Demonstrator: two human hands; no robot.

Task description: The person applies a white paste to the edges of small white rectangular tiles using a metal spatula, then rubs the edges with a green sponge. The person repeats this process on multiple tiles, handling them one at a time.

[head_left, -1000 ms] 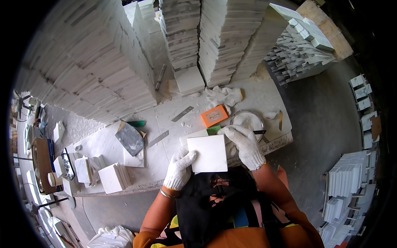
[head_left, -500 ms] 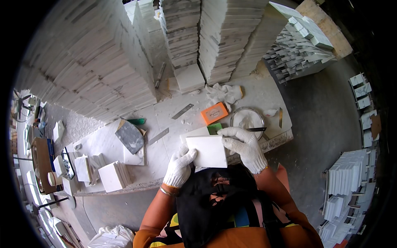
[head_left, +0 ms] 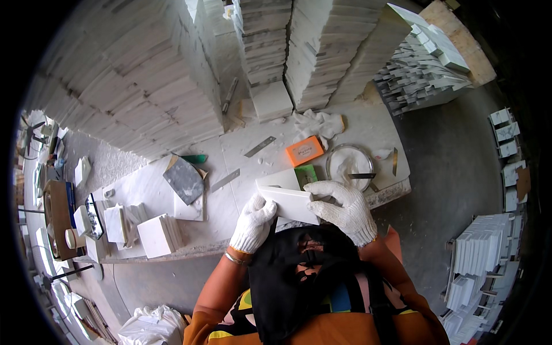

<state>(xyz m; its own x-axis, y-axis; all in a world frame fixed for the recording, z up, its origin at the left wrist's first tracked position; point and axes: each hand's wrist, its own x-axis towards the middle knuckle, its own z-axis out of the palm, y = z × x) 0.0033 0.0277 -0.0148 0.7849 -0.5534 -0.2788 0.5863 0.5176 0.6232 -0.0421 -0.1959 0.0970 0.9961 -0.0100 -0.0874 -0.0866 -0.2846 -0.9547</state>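
A white square stone tile (head_left: pixel 294 208) is held between my two gloved hands, tilted so that its long edge faces up. My left hand (head_left: pixel 252 223) pinches the tile's left side. My right hand (head_left: pixel 345 211) grips its right edge, thumb and fingers on either side. Just beyond it, another white tile (head_left: pixel 280 179) lies on the bench beside a green block (head_left: pixel 306 174). An orange box (head_left: pixel 305 151) sits behind these. To its right is a round bowl (head_left: pixel 328 167) of white material, with a dark flat blade (head_left: pixel 362 175) across its near side.
Tall stacks of white slabs (head_left: pixel 132 86) rise along the back of the stone bench (head_left: pixel 238 149). A crumpled white glove (head_left: pixel 319 123), metal strips (head_left: pixel 260 146) and a grey stone piece (head_left: pixel 184 179) lie on it. Small tiles (head_left: pixel 158 237) stand at left; more stacks (head_left: pixel 477 247) are at right.
The tile has tipped from showing its broad face to showing a long edge, and both hands have turned with it. The view has shifted slightly.
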